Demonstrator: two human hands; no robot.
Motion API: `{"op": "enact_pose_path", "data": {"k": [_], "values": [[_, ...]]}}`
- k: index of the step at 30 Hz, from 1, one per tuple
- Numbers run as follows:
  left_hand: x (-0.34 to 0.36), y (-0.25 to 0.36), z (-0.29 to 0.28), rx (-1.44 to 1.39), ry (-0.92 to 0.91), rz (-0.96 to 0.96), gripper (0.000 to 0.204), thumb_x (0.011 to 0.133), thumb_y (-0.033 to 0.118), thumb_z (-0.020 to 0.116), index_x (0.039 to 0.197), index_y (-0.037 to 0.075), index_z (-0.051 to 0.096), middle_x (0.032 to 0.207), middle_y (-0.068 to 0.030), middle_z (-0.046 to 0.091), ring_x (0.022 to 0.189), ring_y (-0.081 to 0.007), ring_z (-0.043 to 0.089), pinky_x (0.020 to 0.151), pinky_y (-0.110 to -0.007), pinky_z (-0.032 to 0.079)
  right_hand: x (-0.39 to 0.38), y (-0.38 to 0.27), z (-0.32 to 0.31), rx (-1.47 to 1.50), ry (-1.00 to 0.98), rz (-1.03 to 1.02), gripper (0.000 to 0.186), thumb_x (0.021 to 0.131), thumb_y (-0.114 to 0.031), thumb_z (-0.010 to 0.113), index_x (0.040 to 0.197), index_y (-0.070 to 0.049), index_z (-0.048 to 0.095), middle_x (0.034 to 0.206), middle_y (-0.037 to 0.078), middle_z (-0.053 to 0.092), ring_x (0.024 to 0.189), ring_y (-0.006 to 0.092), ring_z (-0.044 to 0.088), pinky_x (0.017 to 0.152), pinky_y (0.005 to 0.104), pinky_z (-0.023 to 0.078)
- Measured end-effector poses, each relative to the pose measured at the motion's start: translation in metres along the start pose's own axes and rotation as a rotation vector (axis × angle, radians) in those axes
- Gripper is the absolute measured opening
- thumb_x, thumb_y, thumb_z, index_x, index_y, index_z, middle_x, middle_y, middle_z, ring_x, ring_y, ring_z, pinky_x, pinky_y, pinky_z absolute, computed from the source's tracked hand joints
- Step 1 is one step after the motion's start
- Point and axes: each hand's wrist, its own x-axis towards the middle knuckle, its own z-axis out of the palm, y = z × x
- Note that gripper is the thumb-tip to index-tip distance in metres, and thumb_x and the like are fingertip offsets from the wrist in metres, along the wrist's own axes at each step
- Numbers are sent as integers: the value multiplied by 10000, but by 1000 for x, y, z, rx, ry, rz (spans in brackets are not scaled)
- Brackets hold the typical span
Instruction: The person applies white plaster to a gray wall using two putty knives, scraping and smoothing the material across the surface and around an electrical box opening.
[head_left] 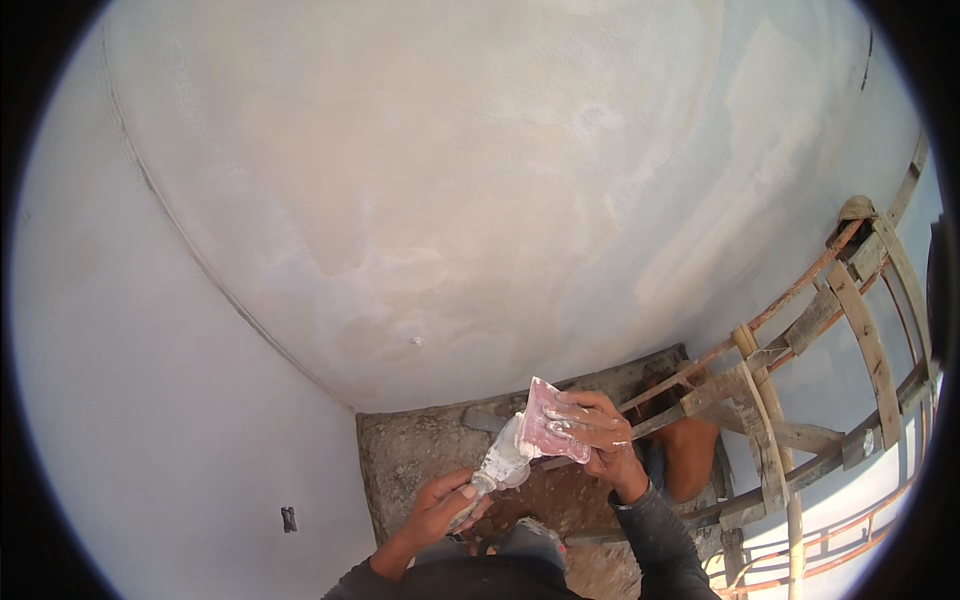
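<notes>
My left hand (437, 508) is closed around the handle of a putty knife (503, 459), its blade coated in white paste and slanting up to the right. Closed on a flat reddish-pink spreader plate (543, 425) with white smears is my right hand (608, 440), its fingers lying across the plate's face. The knife's blade tip meets the plate's left edge, or overlaps it; I cannot tell which. White paste also marks the fingers of my right hand. Both hands are in front of my body, below a pale plastered wall (430, 180).
A wooden ladder-like frame (865, 320) with reddish bars rises on the right, a cloth (857, 208) on it. Behind it shows another person's bare limb (690, 458). Rough rubble-strewn floor (400, 455) lies below. A small dark wall fitting (289, 519) is on the left wall.
</notes>
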Motion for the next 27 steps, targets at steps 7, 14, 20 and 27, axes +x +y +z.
{"op": "enact_pose_path", "data": {"k": [7,14,20,27], "values": [[-21,-2,26,65,93,42,452,1079,293,464,1272,-94,598,782,-53,579,604,-92,499,558,-253,401,8,28,-22,-172,-73,-223,298,806,-3,701,1064,-123,789,1206,78,750,1160,349,663,911,432,578],[-22,-11,77,223,330,368,392,1055,221,505,1316,-63,582,883,-84,609,651,-128,558,593,-281,457,-25,35,-31,312,-36,658,258,1020,-31,535,1245,-3,658,1060,100,737,1011,191,683,808,336,578],[-3,-24,69,1347,608,689,573,875,50,690,1437,114,597,1006,-118,616,878,-294,616,799,-396,517,-62,-33,10,1381,102,906,405,1033,-110,541,1410,32,502,1259,92,660,1056,190,666,884,356,547],[-66,-33,26,1794,623,356,566,884,67,692,1437,139,601,1041,-133,606,887,-318,591,774,-430,502,-71,-41,11,1531,-37,800,520,1024,-122,538,1507,23,413,1374,116,600,1233,232,600,1043,409,472]]}}
